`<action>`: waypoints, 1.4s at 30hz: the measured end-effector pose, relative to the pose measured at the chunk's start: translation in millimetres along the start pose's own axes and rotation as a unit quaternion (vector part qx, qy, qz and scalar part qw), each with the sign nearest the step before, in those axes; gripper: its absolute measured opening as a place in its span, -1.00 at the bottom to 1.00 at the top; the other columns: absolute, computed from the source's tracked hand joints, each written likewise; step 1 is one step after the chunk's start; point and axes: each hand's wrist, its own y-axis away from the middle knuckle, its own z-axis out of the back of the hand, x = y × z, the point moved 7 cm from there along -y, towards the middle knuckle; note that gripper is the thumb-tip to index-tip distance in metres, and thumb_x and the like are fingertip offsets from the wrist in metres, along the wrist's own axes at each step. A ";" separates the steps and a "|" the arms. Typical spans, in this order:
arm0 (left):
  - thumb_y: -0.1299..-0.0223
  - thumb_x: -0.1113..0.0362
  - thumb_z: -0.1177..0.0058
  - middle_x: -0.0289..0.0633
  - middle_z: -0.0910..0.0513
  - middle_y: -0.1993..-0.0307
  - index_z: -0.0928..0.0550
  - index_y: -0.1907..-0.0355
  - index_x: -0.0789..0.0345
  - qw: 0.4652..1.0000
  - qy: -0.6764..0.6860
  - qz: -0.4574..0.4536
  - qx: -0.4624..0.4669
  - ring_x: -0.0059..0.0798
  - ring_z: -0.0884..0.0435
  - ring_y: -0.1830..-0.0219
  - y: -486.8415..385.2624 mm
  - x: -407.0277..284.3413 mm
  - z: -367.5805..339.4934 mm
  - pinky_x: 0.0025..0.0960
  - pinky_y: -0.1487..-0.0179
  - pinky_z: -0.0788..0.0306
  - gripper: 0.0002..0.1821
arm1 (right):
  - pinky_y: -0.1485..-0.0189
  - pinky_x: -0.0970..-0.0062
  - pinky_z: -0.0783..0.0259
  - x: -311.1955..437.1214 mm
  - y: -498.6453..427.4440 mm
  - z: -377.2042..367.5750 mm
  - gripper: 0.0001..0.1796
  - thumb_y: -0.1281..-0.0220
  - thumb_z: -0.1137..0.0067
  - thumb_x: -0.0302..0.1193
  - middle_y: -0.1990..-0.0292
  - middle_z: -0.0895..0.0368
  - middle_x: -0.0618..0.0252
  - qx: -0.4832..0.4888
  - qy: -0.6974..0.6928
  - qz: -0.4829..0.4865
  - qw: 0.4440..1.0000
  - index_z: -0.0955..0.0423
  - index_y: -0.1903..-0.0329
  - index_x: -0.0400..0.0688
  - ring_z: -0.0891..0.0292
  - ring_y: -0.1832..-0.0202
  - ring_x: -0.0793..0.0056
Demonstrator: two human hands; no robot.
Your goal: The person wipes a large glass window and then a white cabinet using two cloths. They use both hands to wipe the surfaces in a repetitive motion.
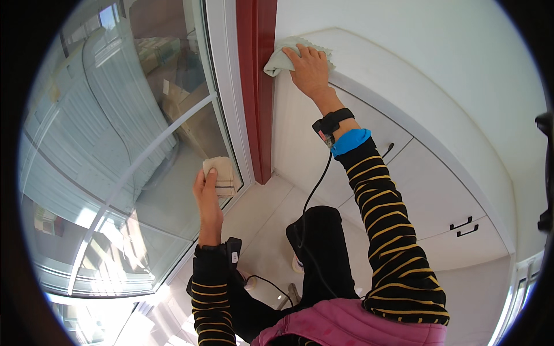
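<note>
My right hand (310,69) presses a pale green cloth (282,59) onto the far end of a white cabinet's top ledge (359,86), right against a dark red frame post (258,86). In my left hand (207,194) is a folded cream cloth (221,174) with dark stripes, pinched under the thumb. That cloth is held close to the glass door panel (173,173), near its lower corner; whether it touches the glass I cannot tell.
The white cabinet doors (441,181) carry black handles (467,229). A black cable (318,186) hangs from my right wrist strap past my knee. Behind the glass stand cardboard boxes (184,112) and a pale ribbed panel (117,99). Light floor tiles (264,212) lie below.
</note>
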 end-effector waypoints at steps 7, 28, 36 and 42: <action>-0.40 0.20 0.02 -0.37 -0.63 0.29 -0.59 0.02 0.32 0.993 -0.085 0.010 0.080 -0.65 -0.60 0.31 -11.5 33.5 -39.5 -0.52 0.24 -0.48 -0.73 | -0.07 0.20 -0.25 -5.9 -10.8 -2.4 -0.41 -0.12 -0.29 -0.32 -0.09 -0.51 0.18 0.065 -0.011 0.005 0.998 -0.42 -0.26 0.12 -0.42 -0.09 0.20; -0.39 0.26 -0.01 -0.37 -0.61 0.21 -0.59 -0.02 0.39 0.998 -0.057 0.031 0.023 -0.68 -0.50 0.20 -4.7 0.2 -34.1 -0.55 0.10 -0.40 -0.72 | -0.41 0.27 -0.11 33.9 108.7 -52.1 -0.61 -0.12 -0.08 -0.61 -0.32 -0.38 0.30 0.040 -0.033 0.140 0.989 -0.58 -0.03 -0.10 -0.14 -0.44 0.29; -0.40 0.26 -0.01 -0.36 -0.62 0.20 -0.58 -0.06 0.40 0.997 -0.066 0.043 -0.006 -0.68 -0.51 0.20 -7.3 -9.4 -30.2 -0.55 0.10 -0.41 -0.69 | -0.44 0.31 -0.05 65.8 165.3 -116.2 -0.69 -0.13 -0.08 -0.54 -0.29 -0.41 0.23 0.151 -0.032 0.204 0.967 -0.62 0.05 -0.15 -0.10 -0.44 0.28; -0.39 0.27 -0.02 -0.34 -0.62 0.21 -0.58 -0.04 0.41 0.998 -0.041 0.039 0.010 -0.68 -0.52 0.20 -10.8 -7.0 -39.6 -0.54 0.11 -0.41 -0.70 | -0.37 0.30 -0.15 63.3 151.1 -102.0 -0.76 -0.03 -0.12 -0.60 -0.11 -0.56 0.23 0.167 -0.104 0.199 0.960 -0.64 0.21 -0.17 -0.27 -0.33 0.26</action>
